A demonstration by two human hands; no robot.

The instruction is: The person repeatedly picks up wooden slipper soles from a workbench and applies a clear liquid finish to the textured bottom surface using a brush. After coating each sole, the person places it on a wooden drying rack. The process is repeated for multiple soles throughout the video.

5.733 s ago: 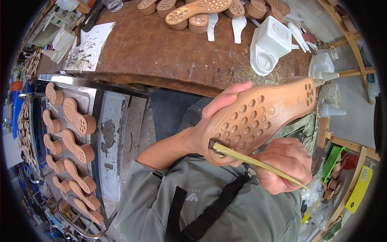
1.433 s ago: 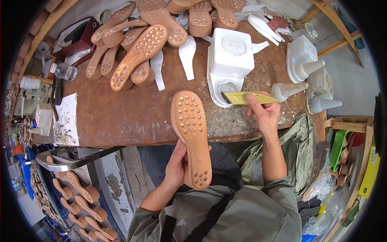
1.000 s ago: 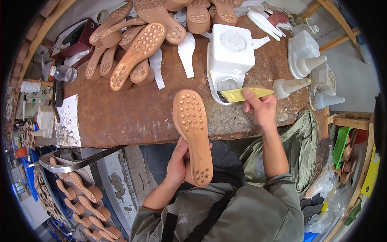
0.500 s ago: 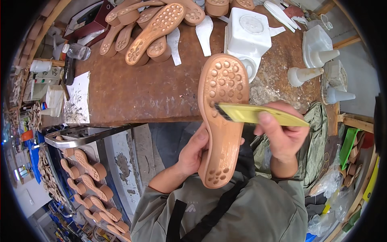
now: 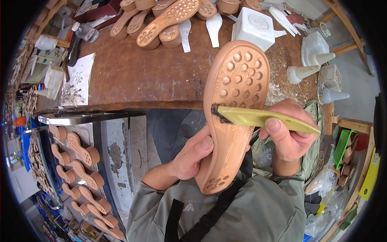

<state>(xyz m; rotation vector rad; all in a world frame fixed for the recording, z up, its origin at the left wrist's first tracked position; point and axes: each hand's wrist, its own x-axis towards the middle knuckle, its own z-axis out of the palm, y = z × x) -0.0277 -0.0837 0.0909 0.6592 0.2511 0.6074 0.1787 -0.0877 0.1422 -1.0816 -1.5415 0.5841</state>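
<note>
A tan shoe sole (image 5: 227,149) with a heel stands tilted up before me, its pitted face toward me and a wet shine along the middle. My left hand (image 5: 191,157) grips it by the left side near the heel, the thumb along the edge and the other fingers hidden behind. In my right hand (image 5: 292,135) is a flat yellow-green brush (image 5: 248,117), pinched between thumb and fingers. Its dark bristles touch the sole's left part, just below the round hollows.
More tan soles (image 5: 169,20) and white insole-shaped pieces (image 5: 214,30) lie at the back of the brown table (image 5: 141,76). A white tub (image 5: 258,28) stands behind the sole, with nozzle-topped white bottles (image 5: 302,73) on the right. Soles fill a rack (image 5: 105,161) at left.
The sole has come closer and leans further to the right. Both hands have shifted slightly with it, and the brush bristles now sit nearer the sole's left edge.
</note>
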